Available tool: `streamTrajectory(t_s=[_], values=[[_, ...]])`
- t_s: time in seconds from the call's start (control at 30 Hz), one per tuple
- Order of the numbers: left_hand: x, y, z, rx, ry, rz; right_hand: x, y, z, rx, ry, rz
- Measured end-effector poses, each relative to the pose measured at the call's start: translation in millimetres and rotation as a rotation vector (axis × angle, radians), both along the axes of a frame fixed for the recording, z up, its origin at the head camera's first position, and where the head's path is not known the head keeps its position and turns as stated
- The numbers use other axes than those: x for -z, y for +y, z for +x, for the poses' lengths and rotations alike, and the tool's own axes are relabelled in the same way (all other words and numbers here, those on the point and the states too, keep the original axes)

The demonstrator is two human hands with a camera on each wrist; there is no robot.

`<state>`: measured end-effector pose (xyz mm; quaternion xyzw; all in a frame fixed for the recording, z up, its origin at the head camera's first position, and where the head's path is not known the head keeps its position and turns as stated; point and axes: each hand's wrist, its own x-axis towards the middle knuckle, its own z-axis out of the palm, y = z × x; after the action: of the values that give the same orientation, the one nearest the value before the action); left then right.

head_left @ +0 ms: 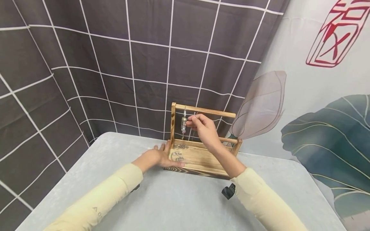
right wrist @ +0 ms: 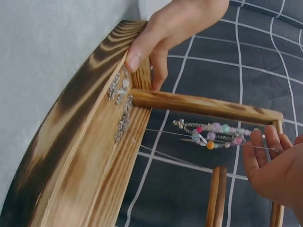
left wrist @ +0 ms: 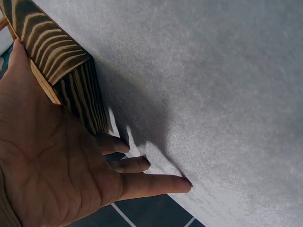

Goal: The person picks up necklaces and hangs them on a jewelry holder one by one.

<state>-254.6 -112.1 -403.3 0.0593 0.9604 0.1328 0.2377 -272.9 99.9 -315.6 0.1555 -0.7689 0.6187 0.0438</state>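
Note:
A wooden jewelry stand [head_left: 202,158] with a tray base and an upper bar [head_left: 208,110] stands on the table. Beaded bracelets [right wrist: 211,136] with pastel beads hang near the bar's left end. My right hand [head_left: 206,130] is raised just right of them. Between its fingertips it pinches a thin silver chain [right wrist: 258,147], whose fine strands trail toward the tray. My left hand [head_left: 156,156] rests against the stand's left end, thumb over the front rim; in the left wrist view several of its fingers [left wrist: 156,183] lie straight along the outside.
Silver chains [head_left: 178,158] lie in the tray's left part. A lower bar [head_left: 228,140] runs at the stand's right side. The pale grey table [head_left: 162,202] extends in front, with a dark grid-patterned curtain [head_left: 150,64] close behind.

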Motion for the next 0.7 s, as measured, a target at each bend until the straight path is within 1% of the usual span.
streamTrajectory(t_s=[0.17, 0.27, 0.47, 0.7], values=[[-1.1, -1, 0.9, 0.0, 0.001, 0.003, 2.0, -10, 1.4, -0.016, 0.005, 0.017], [-1.7, -1, 1.3, -0.003, 0.004, 0.001, 5.1, -14, 2.1, -0.022, -0.003, 0.002], [1.0, -1, 0.4, -0.005, 0.004, -0.001, 14.3, -17, 1.4, -0.003, -0.019, -0.018], [1.8, -1, -0.1, 0.005, 0.0, 0.002, 17.1, -9, 6.2, 0.034, 0.004, 0.09]])
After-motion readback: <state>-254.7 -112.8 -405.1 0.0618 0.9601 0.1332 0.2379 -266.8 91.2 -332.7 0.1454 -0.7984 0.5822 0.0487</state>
